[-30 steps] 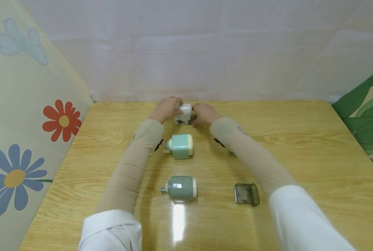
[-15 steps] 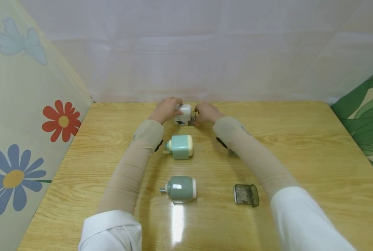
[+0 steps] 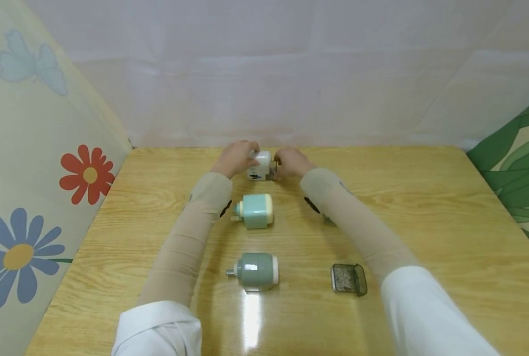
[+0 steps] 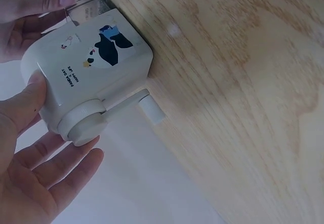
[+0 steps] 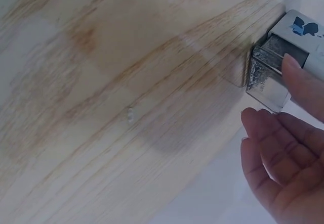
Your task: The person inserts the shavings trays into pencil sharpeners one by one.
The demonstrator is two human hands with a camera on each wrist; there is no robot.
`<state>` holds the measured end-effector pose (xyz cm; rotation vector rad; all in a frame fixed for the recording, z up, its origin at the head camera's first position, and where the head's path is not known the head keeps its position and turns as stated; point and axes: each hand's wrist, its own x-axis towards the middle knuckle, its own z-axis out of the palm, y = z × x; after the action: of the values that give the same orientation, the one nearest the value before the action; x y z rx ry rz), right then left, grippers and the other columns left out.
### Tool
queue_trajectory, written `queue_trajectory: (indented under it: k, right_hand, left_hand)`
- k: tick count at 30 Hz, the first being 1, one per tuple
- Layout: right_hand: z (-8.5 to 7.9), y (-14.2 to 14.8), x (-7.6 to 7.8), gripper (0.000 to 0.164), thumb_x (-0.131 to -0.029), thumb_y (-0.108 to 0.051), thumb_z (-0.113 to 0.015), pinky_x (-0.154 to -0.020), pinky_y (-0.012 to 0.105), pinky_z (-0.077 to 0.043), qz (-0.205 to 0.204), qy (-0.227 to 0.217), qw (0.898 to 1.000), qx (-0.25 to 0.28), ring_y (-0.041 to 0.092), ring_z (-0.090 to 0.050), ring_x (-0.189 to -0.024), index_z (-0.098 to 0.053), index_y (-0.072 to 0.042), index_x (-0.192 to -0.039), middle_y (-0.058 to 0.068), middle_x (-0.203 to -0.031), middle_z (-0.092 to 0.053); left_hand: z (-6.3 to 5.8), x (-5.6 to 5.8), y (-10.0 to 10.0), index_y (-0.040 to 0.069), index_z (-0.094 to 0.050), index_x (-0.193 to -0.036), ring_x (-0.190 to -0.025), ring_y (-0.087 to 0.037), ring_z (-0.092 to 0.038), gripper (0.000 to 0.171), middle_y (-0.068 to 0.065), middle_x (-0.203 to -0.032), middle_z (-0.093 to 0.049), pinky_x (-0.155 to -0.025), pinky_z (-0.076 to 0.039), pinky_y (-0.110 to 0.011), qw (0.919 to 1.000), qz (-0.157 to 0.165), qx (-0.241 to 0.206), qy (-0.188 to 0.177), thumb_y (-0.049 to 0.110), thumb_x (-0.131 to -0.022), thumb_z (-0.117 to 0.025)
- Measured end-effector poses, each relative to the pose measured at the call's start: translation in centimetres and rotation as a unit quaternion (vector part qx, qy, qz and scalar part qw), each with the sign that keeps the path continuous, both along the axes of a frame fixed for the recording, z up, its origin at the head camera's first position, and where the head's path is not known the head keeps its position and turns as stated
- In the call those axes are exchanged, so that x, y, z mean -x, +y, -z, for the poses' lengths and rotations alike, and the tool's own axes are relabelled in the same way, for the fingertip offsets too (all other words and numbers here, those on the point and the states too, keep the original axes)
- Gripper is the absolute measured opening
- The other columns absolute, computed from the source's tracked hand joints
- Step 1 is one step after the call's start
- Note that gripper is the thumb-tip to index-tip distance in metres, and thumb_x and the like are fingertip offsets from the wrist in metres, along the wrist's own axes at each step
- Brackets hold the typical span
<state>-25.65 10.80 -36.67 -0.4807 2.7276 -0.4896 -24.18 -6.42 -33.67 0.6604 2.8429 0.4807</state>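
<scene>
In the head view, the white pencil sharpener (image 3: 260, 171) lies near the far edge of the wood-grained worktop (image 3: 424, 207), its long axis running from left to right. Its clear drawer (image 3: 272, 171) sticks partly out at the right end. The left hand (image 3: 234, 159) grips the body from the left; the right hand (image 3: 293, 162) holds the drawer. Nearer the person, a glossy teal pencil sharpener (image 3: 255, 211) with a cream end and a rounder grey-green pencil sharpener (image 3: 257, 272) lie along the same direction, cranks to the left. A smoky transparent tray (image 3: 344, 278) with shavings lies to their right.

In the left wrist view, the body is smooth, rounded and boxy, bearing a panda print (image 4: 106, 47) and small lettering. A ridged round collar and a white crank (image 4: 125, 105) with a cylindrical knob face toward the bottom of this view, opposite the drawer. The left fingers are bent around the crank end, thumb on the casing.

In the right wrist view, the drawer is rigid, see-through and square-cornered, with greyish shavings; the right thumb and fingers pinch it.
</scene>
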Motion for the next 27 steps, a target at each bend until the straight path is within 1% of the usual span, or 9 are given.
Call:
queue_trajectory:
  k: [7,12,17,23,27]
  right_hand:
    - [0.1,-0.2,0.1,0.045,-0.071,-0.015,-0.079,-0.086,0.040,-0.046,0.010,0.002,1.000,0.005,0.028,-0.054,-0.095,-0.060,0.002,-0.108,0.013,-0.103,-0.059]
    - [0.2,-0.6,0.0,0.043,-0.071,-0.013,-0.078,-0.085,0.040,-0.046,0.022,-0.009,0.999,0.027,0.027,-0.054,-0.094,-0.061,0.001,-0.108,0.012,-0.101,-0.060]
    - [0.2,-0.9,0.0,0.043,-0.070,-0.012,-0.078,-0.084,0.039,-0.046,0.025,-0.006,0.999,0.036,0.026,-0.054,-0.092,-0.061,0.001,-0.107,0.012,-0.099,-0.060]
    - [0.1,-1.1,0.0,0.037,-0.070,-0.010,-0.078,-0.080,0.037,-0.048,0.034,-0.013,0.998,0.050,0.024,-0.055,-0.085,-0.061,0.000,-0.101,0.010,-0.092,-0.061]
    - [0.2,-1.2,0.1,0.038,-0.069,-0.009,-0.079,-0.080,0.036,-0.048,0.034,-0.011,0.998,0.055,0.024,-0.056,-0.085,-0.061,0.001,-0.101,0.010,-0.092,-0.062]
  left_hand:
    - [-0.1,-0.1,0.1,0.004,-0.055,-0.119,-0.106,-0.025,-0.052,0.037,-0.012,-0.118,-0.057,-0.092,-0.042,-0.036,1.0000,0.001,0.006,0.000,0.021,-0.087,-0.063]
    - [-0.2,-0.2,0.0,0.004,-0.056,-0.117,-0.104,-0.025,-0.053,0.035,-0.012,-0.115,-0.058,-0.091,-0.043,-0.036,1.0000,0.001,0.004,0.005,0.019,-0.086,-0.063]
    - [-0.3,-0.2,0.0,0.004,-0.056,-0.116,-0.103,-0.026,-0.053,0.034,-0.012,-0.115,-0.058,-0.092,-0.042,-0.036,0.9999,0.002,0.007,0.010,0.019,-0.086,-0.063]
    - [-0.3,-0.2,-0.1,0.004,-0.056,-0.116,-0.103,-0.026,-0.053,0.034,-0.012,-0.115,-0.058,-0.092,-0.043,-0.036,0.9999,0.000,0.008,0.011,0.020,-0.087,-0.063]
    - [-0.4,-0.2,0.0,0.005,-0.056,-0.116,-0.103,-0.025,-0.053,0.034,-0.012,-0.116,-0.058,-0.091,-0.043,-0.036,0.9999,-0.001,0.009,0.011,0.020,-0.086,-0.063]
